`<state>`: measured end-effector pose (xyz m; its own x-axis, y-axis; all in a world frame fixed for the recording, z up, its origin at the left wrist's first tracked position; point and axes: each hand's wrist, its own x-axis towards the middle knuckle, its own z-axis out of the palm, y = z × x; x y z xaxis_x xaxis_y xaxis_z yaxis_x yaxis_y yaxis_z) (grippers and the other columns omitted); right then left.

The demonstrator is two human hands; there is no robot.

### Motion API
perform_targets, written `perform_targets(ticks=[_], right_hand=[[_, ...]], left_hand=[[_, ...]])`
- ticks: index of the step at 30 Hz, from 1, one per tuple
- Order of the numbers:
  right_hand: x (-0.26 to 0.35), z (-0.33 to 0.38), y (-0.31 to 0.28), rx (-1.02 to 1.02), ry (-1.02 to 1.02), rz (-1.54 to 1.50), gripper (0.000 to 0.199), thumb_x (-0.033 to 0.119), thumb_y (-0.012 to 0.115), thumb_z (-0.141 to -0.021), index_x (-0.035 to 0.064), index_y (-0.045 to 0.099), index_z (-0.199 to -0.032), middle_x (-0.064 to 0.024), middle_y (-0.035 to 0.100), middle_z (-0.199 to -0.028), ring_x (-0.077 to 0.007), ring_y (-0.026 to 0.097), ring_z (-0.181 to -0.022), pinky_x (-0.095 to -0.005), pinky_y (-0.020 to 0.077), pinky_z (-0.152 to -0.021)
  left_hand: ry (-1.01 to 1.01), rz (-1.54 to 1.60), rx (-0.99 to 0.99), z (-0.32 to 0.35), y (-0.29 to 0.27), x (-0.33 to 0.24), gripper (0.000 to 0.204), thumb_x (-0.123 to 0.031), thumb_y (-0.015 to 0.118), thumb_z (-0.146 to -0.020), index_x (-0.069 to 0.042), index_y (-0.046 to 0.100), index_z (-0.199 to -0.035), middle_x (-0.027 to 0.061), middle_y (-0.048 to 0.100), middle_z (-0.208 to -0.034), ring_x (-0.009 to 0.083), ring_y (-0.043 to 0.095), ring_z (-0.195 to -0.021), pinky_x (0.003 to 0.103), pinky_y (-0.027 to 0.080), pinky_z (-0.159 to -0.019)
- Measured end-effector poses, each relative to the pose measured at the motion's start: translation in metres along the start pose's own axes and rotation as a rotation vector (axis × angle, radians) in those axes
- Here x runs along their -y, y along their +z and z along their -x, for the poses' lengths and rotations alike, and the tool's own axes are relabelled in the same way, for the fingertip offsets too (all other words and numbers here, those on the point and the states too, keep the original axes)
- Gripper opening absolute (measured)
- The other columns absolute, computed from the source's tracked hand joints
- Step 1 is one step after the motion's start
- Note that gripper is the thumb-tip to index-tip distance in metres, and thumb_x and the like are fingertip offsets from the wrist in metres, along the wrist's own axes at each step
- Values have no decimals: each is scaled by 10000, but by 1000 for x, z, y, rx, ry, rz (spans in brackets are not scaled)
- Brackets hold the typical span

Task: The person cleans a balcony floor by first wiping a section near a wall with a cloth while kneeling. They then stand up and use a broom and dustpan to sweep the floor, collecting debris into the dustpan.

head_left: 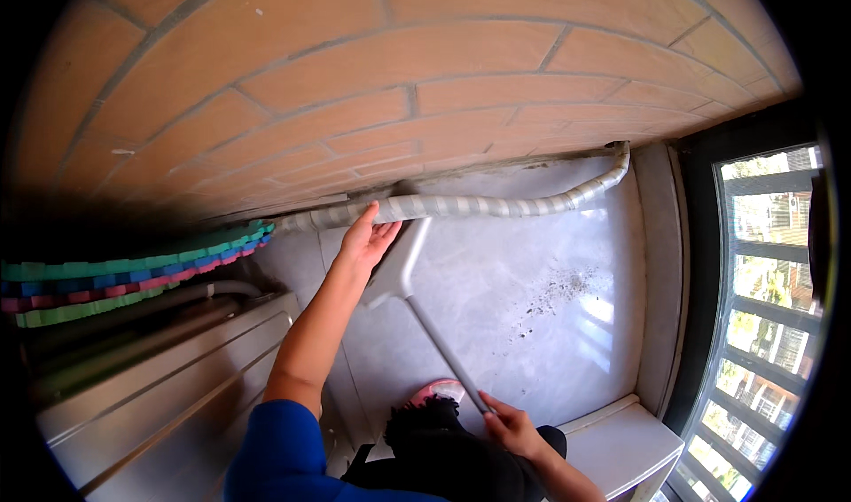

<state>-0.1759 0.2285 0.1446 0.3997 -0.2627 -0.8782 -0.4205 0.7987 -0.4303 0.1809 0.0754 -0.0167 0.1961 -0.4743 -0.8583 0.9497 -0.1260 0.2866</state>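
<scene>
A long hose-like pipe [496, 207] wrapped in pale tape runs along the foot of the brick wall. My left hand [365, 243] grips it, the thumb over its top and the fingers curled underneath. Lower right, my right hand [514, 427] is closed round the grey handle of a long-handled floor squeegee [443, 346]. Its pale, roughly triangular head [396, 273] is on the floor just below the pipe, beside my left hand, and its far end reaches in under the pipe. Part of the head's left side is hidden by my left hand and forearm.
Dark crumbs of dirt [558, 296] lie scattered on the grey tiled floor [479, 280]. Coloured foam mats [133, 276] and a metal-sided unit [177, 387] stand left. A barred window [771, 298] and a white ledge [620, 449] are right. My pink shoe [439, 390] is below.
</scene>
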Motion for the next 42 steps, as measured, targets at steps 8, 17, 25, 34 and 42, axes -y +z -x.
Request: perform_targets(ticks=[8,17,25,34,42], right_hand=[[6,-16,7,58,-351,396,389,150,488,-890,46,433,-1261,-27,579,-736,-88,501,-632,-219,437,-647],[-9,-3,-13,-5,-8,-248,406,161,479,-901,107,407,-1297,64,412,-580,-18,353,-474,-173,302,-441],[-6,-16,7,73,-173,114,409,184,463,-912,136,389,-1312,38,401,-584,-38,362,-494,-178,321,-454],[-1,22,-26,-40,-17,-174,405,176,446,-918,126,381,-1315,44,421,-583,-29,360,-459,-176,312,-438],[-1,-17,-3,37,-67,-35,400,192,460,-914,109,403,-1301,47,409,-589,-28,364,-507,-180,327,-460]], left_hand=[[-11,-19,8,4,4,0,221,-142,563,-852,-35,478,-1025,114,510,-1072,259,496,-1026,422,427,-935],[21,-39,5,7,4,-1,240,-114,545,-857,9,459,-1045,157,505,-1070,272,488,-1040,436,425,-941],[-16,-46,4,3,5,0,248,-124,552,-855,22,464,-1034,166,508,-1075,286,491,-1041,429,423,-945],[-4,-14,-2,0,-2,-5,241,-117,563,-847,9,470,-1029,153,515,-1067,278,495,-1032,432,429,-936],[-19,-45,30,2,3,-3,256,-122,559,-850,8,455,-1044,161,508,-1075,281,496,-1033,441,432,-929]])
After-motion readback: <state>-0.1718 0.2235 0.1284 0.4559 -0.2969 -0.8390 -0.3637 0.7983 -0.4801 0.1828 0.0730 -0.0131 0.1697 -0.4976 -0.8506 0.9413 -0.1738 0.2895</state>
